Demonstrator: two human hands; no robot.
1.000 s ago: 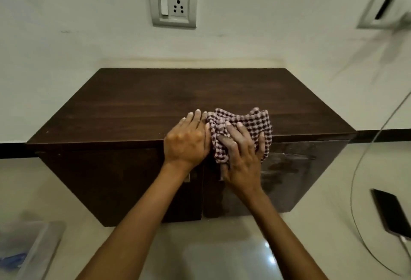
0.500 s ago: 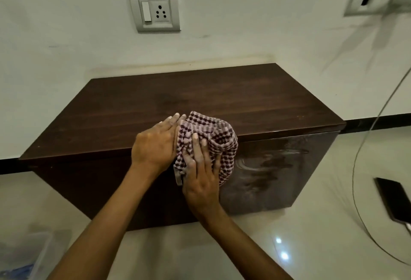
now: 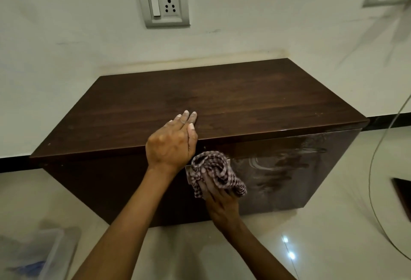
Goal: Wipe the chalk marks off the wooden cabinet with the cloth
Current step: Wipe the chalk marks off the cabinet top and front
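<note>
Since the earlier frames the cloth (image 3: 216,173) drops from the top edge of the cabinet (image 3: 222,101) onto its front face, centre-right of frame, and the left hand (image 3: 172,144) flattens on the top. Head view: left hand lies with fingers straight, steadying at the front edge; right hand (image 3: 222,204) grips the bunched cloth against the door. Top looks mostly clean, but pale chalk smears (image 3: 287,166) remain right of the cloth, so front wiping seems barely begun.
</note>
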